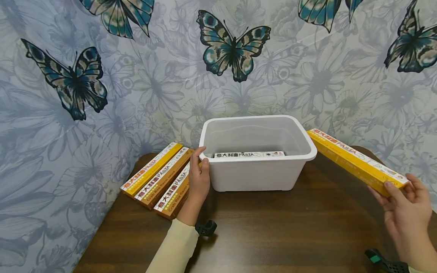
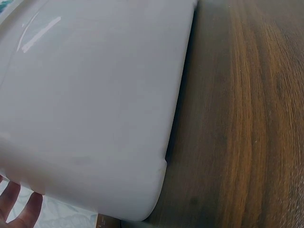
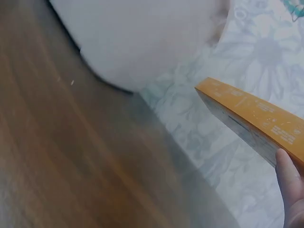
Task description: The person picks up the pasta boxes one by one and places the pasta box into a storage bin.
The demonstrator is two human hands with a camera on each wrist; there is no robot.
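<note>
A white plastic bin (image 1: 256, 176) stands on the table with one pasta box (image 1: 249, 154) visible inside. My left hand (image 1: 199, 178) holds the bin's left front corner, fingertips at the rim; in the left wrist view its fingers (image 2: 29, 209) touch the bin wall (image 2: 95, 104). At the right, my right hand (image 1: 409, 212) grips the near end of a yellow pasta box (image 1: 355, 161), raised and slanting, its far end beside the bin's right rim. The right wrist view shows this box (image 3: 256, 111) with a finger of the right hand (image 3: 292, 190) against it.
Left of the bin lie three pasta boxes side by side: a yellow one (image 1: 150, 168), a brown one (image 1: 165, 178) and another brown one (image 1: 174, 193), partly behind my left hand. The brown wooden table (image 1: 273, 235) meets a wall (image 1: 164, 83) with butterfly and flower patterns.
</note>
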